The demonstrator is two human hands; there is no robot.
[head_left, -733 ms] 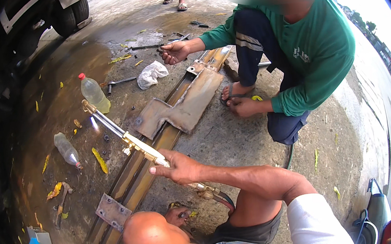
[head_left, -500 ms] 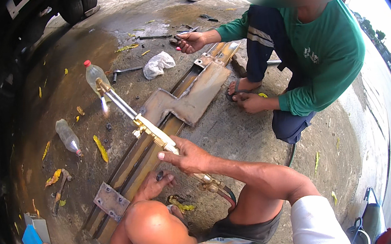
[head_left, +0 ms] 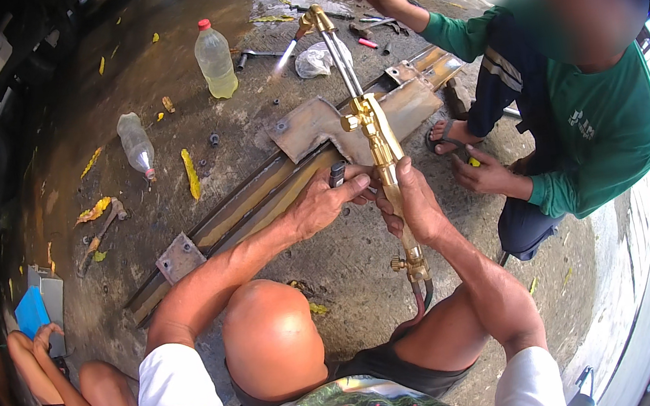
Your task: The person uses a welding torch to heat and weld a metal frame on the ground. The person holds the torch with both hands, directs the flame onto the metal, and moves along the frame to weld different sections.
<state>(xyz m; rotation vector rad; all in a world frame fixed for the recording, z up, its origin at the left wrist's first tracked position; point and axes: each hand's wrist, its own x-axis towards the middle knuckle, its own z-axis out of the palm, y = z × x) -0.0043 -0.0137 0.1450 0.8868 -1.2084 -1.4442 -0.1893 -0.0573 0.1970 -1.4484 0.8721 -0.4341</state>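
Observation:
My right hand [head_left: 415,202] is closed round the handle of a brass cutting torch [head_left: 374,129], which points away from me with its head bent left. A pale flame [head_left: 283,65] burns at its tip. My left hand [head_left: 324,205] is closed on a small dark lighter [head_left: 337,173], its fingertips beside the torch handle; whether they touch it I cannot tell. Below and beyond the torch lies a long rusty steel beam [head_left: 260,198] with a welded plate [head_left: 305,129] across it and a bolted-hole plate [head_left: 180,257] at its near end.
A co-worker in a green shirt [head_left: 600,123] squats at the right. A bottle of yellowish liquid [head_left: 215,61] stands behind the flame; another bottle [head_left: 135,144] lies left. A plastic bag [head_left: 317,61] and wrench [head_left: 264,53] lie beyond. Another person's legs [head_left: 65,385] show lower left. Hoses [head_left: 421,296] trail from the torch.
The torch has swung to a more upright line and moved right. My left hand has risen from beside the beam to the torch handle. The co-worker's far hand has lifted.

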